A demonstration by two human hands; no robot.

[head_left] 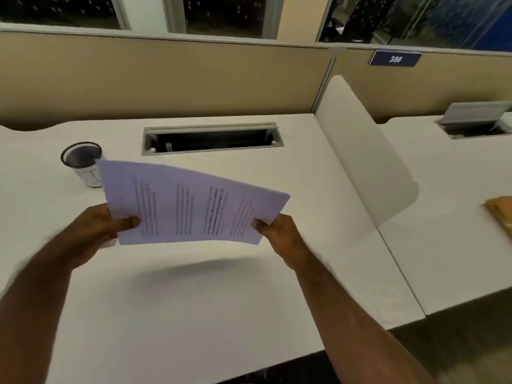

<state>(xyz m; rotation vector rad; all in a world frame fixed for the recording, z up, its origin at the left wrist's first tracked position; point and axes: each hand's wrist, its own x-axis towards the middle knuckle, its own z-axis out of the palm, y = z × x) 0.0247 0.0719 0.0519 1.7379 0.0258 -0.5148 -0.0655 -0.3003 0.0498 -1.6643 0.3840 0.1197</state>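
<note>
A thin stack of printed white paper sheets [191, 203] hangs in the air above the white desk [194, 300], its shadow on the desktop below. My left hand [97, 231] grips the stack's left end, thumb on top. My right hand [277, 231] pinches the right end, thumb on the printed face. The sheets bow slightly between the two hands, and the text on them is blurred.
A black mesh pen cup [81, 162] stands at the desk's back left, partly behind the paper. An open cable hatch [212, 139] sits at the back centre. A white divider panel [365, 156] separates the neighbouring desk, which has a brown item [501, 214].
</note>
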